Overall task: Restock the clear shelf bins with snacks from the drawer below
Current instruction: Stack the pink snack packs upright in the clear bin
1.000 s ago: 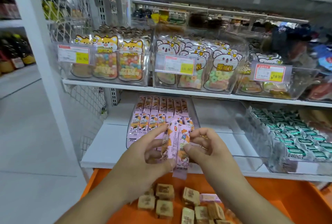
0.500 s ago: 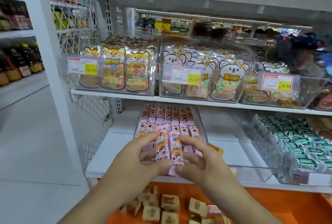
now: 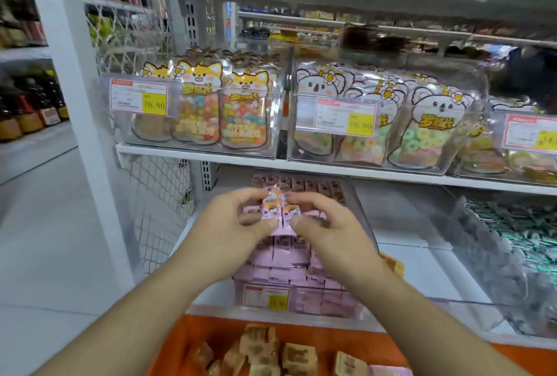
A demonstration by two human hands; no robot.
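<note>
A: Where were your hands at that moment?

B: Both were over the clear bin on the lower shelf. You had your left hand and your right hand close together, fingers curled, pinching a small bunch of pink snack packets between them.

A: How tight was your hold?

B: Your left thumb and fingertips closed on the bunch from the left, your right ones from the right. The packets stood roughly upright between your fingers, just above the rows of pink packets already in the bin.

A: And the bin itself?

B: It sat at the left end of that shelf, with a yellow price tag on its front wall. To its right you had a bin of green-wrapped sweets, well apart from your hands.

A: What about the drawer?

B: The orange drawer lay open below the shelf, with brown-wrapped square snacks loose in it.

A: Anything above?

B: Clear bins of fox-shaped candy bags and koala-shaped candy bags stood on the upper shelf.
</note>
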